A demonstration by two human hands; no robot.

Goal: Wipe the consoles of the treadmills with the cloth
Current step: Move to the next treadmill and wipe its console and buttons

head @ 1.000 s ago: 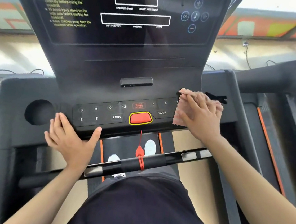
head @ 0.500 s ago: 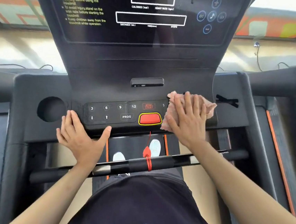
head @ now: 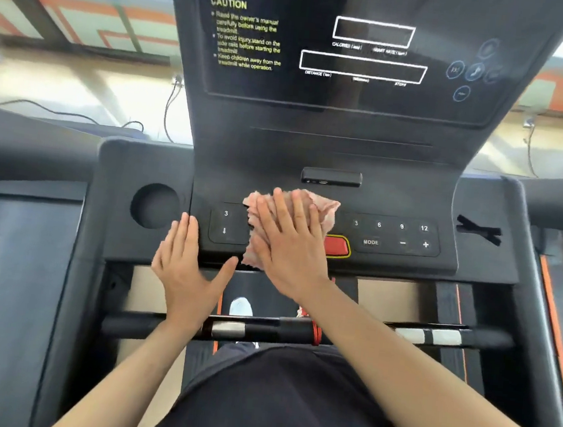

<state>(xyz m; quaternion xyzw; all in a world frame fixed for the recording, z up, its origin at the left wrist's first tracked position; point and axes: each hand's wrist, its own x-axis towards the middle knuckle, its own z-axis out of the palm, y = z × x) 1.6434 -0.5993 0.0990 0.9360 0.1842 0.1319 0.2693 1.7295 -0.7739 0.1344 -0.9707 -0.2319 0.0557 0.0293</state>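
One console (head: 329,169), one cloth (head: 322,207), two hands; right hand (head: 290,245) flat, fingers spread, pressing the pink cloth onto the left-centre button panel, nothing gripped; left hand (head: 186,262) open, palm on the console's front lip just beside the cup recess (head: 155,206), holding nothing; red stop button (head: 337,246) half covered; keys to the right exposed; cloth has travelled leftward from the panel's right end since earlier; left hand unmoved.
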